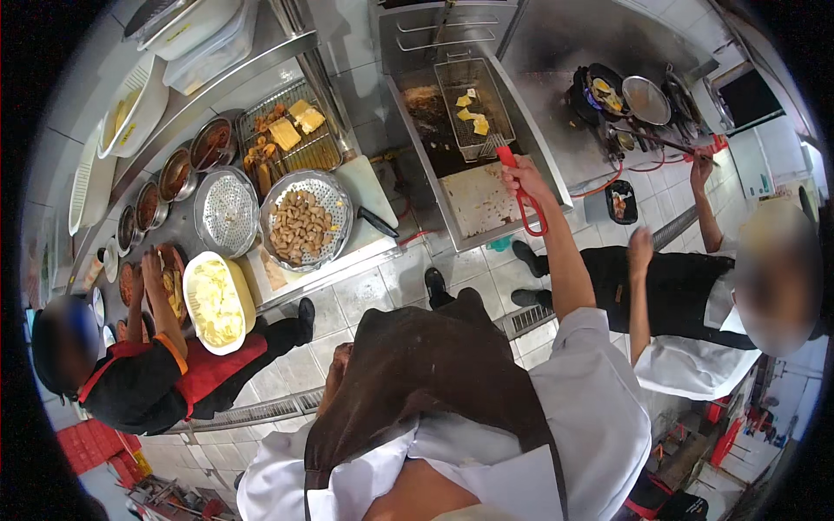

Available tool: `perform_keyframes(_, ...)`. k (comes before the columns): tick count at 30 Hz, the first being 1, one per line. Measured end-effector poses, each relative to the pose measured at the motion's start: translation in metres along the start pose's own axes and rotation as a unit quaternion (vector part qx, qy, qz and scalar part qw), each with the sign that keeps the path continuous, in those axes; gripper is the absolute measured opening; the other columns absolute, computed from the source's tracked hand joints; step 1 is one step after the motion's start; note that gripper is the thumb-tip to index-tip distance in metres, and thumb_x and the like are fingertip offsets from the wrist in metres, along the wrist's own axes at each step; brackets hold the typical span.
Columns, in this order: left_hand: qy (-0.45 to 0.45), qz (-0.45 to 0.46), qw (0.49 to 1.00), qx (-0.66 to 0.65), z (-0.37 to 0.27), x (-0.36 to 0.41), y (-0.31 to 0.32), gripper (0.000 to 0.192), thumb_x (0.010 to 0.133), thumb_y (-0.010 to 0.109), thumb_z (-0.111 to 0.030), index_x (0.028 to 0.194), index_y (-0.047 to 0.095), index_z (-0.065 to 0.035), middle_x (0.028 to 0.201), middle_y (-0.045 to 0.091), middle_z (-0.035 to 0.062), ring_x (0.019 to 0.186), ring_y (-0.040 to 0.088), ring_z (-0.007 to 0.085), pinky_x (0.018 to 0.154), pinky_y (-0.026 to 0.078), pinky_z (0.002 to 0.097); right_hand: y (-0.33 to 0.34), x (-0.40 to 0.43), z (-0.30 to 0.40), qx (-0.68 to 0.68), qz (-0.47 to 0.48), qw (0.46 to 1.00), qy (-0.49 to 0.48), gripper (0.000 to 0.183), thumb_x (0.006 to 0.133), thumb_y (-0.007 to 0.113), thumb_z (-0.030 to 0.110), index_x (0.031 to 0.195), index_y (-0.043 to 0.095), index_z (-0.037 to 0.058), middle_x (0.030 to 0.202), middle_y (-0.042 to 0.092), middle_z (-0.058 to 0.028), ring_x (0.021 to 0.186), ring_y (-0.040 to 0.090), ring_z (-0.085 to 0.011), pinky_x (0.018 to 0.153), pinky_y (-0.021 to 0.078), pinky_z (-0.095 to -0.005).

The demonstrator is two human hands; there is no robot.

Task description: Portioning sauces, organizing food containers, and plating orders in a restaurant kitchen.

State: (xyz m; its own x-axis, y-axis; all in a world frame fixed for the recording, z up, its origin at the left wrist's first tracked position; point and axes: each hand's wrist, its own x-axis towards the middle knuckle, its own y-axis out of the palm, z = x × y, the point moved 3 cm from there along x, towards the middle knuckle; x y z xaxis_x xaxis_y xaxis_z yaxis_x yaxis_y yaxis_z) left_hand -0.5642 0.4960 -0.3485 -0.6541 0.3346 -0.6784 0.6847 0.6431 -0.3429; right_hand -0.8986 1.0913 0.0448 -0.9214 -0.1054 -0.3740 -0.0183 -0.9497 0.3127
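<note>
My right hand (pixel 524 181) is closed around a red looped handle (pixel 535 215) at the near end of a wire fryer basket (pixel 449 81). Several yellow pieces of food (pixel 479 122) lie in the basket, which sits over dark oil in a steel deep fryer (pixel 427 156). Crumbs dot the bare metal ledge (pixel 479 195) below my wrist. My left hand (pixel 337 368) hangs low beside my dark apron (pixel 430 352), its fingers curled and partly hidden; whether it holds anything cannot be made out.
Left, a counter carries a perforated bowl of brown pieces (pixel 301 225), a black-handled knife (pixel 378 223) and a rack of fried food (pixel 290 133). One co-worker (pixel 140 384) works there. Another co-worker (pixel 658 280) stands right, near a lit wok (pixel 596 94). A drain grate (pixel 531 320) crosses the floor.
</note>
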Motion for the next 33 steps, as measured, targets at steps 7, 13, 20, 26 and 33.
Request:
perform_keyframes(7, 0.221, -0.085, 0.944, 0.228, -0.062, -0.035, -0.02, 0.043, 0.087, 0.048, -0.045, 0.103, 0.065, -0.0086, 0.095, 0.067, 0.0038, 0.091, 0.063, 0.0248, 0.076, 0.05, 0.0362, -0.033, 0.003, -0.032, -0.073, 0.047, 0.996, -0.013, 0.014, 0.092, 0.052, 0.009, 0.104, 0.046, 0.0107, 0.063, 0.043, 0.003, 0.047, 0.039, -0.0057, 0.041, 0.034, -0.0222)
perform_keyframes(13, 0.055, -0.023, 0.986, 0.158, -0.049, -0.027, -0.005, 0.042, 0.082, 0.051, -0.044, 0.099, 0.066, -0.0079, 0.098, 0.066, 0.0183, 0.092, 0.062, 0.0327, 0.078, 0.049, 0.0407, -0.022, 0.006, -0.045, 0.042, 0.025, 0.998, 0.047, 0.014, 0.09, 0.052, 0.004, 0.089, 0.04, 0.0116, 0.059, 0.044, 0.0008, 0.045, 0.042, -0.0084, 0.039, 0.0354, -0.0249)
perform_keyframes(20, 0.036, 0.015, 0.978, 0.204, -0.055, 0.001, -0.007, 0.04, 0.078, 0.053, -0.04, 0.095, 0.066, -0.0059, 0.095, 0.065, 0.022, 0.091, 0.062, 0.0389, 0.076, 0.049, 0.0448, -0.013, -0.016, -0.035, -0.005, 0.044, 0.999, -0.014, 0.015, 0.09, 0.052, 0.004, 0.09, 0.039, 0.0116, 0.059, 0.044, 0.0009, 0.042, 0.042, -0.0075, 0.037, 0.0365, -0.025)
perform_keyframes(26, 0.116, -0.041, 0.975, 0.186, -0.096, -0.004, -0.023, 0.023, 0.084, 0.056, -0.025, 0.095, 0.067, -0.008, 0.088, 0.066, 0.0097, 0.079, 0.061, 0.0232, 0.068, 0.049, 0.0363, -0.013, -0.059, 0.004, 0.039, 0.037, 0.998, -0.044, 0.017, 0.092, 0.051, 0.006, 0.106, 0.043, 0.009, 0.06, 0.043, 0.0011, 0.042, 0.041, -0.008, 0.036, 0.0362, -0.025)
perform_keyframes(33, -0.142, -0.074, 0.97, -0.182, -0.123, -0.019, -0.002, 0.024, 0.093, 0.044, -0.022, 0.106, 0.061, -0.0108, 0.084, 0.061, 0.0046, 0.067, 0.057, 0.0185, 0.057, 0.046, 0.0368, -0.006, -0.109, 0.092, 0.015, -0.001, 1.0, 0.006, 0.024, 0.091, 0.053, 0.008, 0.113, 0.043, 0.0086, 0.063, 0.04, 0.0028, 0.043, 0.038, -0.0058, 0.035, 0.0331, -0.0211)
